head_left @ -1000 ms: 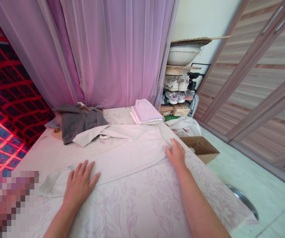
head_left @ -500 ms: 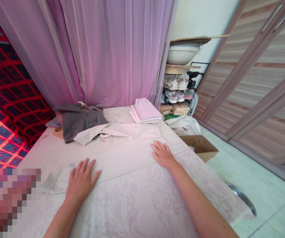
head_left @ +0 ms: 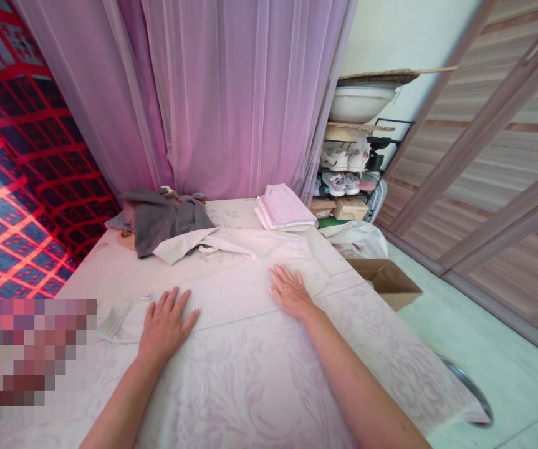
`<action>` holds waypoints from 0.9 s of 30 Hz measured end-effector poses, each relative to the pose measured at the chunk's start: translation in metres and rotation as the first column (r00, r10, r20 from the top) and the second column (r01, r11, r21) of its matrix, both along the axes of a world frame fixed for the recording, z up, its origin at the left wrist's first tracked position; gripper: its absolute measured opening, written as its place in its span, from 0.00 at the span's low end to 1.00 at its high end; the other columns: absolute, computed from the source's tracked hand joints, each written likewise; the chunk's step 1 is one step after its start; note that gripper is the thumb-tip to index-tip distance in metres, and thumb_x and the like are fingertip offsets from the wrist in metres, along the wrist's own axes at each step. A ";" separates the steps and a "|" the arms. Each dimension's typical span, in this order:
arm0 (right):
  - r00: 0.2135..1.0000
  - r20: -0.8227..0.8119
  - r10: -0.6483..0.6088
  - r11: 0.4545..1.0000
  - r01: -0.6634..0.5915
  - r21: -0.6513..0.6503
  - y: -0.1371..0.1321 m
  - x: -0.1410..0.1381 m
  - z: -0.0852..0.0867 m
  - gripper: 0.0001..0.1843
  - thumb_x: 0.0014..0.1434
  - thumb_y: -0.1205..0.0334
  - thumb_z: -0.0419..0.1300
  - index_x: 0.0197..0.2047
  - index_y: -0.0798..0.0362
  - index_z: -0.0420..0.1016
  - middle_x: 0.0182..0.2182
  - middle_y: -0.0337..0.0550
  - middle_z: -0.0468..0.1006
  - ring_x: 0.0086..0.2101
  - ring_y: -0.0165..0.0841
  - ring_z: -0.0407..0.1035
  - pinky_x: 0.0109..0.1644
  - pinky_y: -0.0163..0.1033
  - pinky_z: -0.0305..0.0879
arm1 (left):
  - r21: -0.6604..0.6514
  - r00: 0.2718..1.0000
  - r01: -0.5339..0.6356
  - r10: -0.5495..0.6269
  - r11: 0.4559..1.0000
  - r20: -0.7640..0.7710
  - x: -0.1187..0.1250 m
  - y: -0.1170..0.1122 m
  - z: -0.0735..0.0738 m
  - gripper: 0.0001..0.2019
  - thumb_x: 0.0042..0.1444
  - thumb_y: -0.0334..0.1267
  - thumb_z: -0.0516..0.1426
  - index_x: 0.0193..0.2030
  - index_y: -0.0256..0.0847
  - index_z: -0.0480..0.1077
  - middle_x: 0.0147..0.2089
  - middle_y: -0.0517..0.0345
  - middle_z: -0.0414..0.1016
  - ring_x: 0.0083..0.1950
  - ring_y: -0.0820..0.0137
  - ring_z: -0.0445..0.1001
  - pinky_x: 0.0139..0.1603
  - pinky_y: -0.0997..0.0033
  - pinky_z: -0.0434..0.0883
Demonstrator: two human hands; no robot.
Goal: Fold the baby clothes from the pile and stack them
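Observation:
A white ribbed garment [head_left: 240, 274] lies spread across a bed covered with a pale floral sheet [head_left: 259, 386]. My left hand [head_left: 166, 324] rests flat on the garment's near left part, fingers spread. My right hand [head_left: 290, 292] lies flat on the garment's lower middle edge, fingers stretched out. Neither hand holds anything.
A crumpled grey garment [head_left: 161, 217] lies at the bed's far left and a stack of folded white cloths [head_left: 283, 209] at the far middle. Pink curtains hang behind. A cardboard box [head_left: 385, 280] sits on the floor to the right, near a shoe rack [head_left: 348, 174] and sliding doors.
My right hand slid left along the white garment from its right edge toward the middle. My left hand stayed pressed flat. The view shifted slightly.

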State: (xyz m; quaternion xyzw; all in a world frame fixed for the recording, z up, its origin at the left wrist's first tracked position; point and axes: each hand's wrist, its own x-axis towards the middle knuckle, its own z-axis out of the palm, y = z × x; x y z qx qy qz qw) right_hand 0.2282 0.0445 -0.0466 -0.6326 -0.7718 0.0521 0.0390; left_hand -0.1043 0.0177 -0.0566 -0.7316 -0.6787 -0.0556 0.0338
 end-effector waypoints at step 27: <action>0.987 0.135 -0.086 0.993 0.074 0.094 -0.002 -0.031 -0.026 0.29 0.65 0.50 0.37 0.66 0.47 0.56 0.66 0.46 0.53 0.64 0.40 0.47 0.64 0.58 0.44 | -0.147 0.950 0.194 -0.149 0.970 0.274 0.090 0.000 0.003 0.31 0.62 0.56 0.42 0.68 0.44 0.54 0.71 0.50 0.49 0.71 0.57 0.46 0.69 0.47 0.44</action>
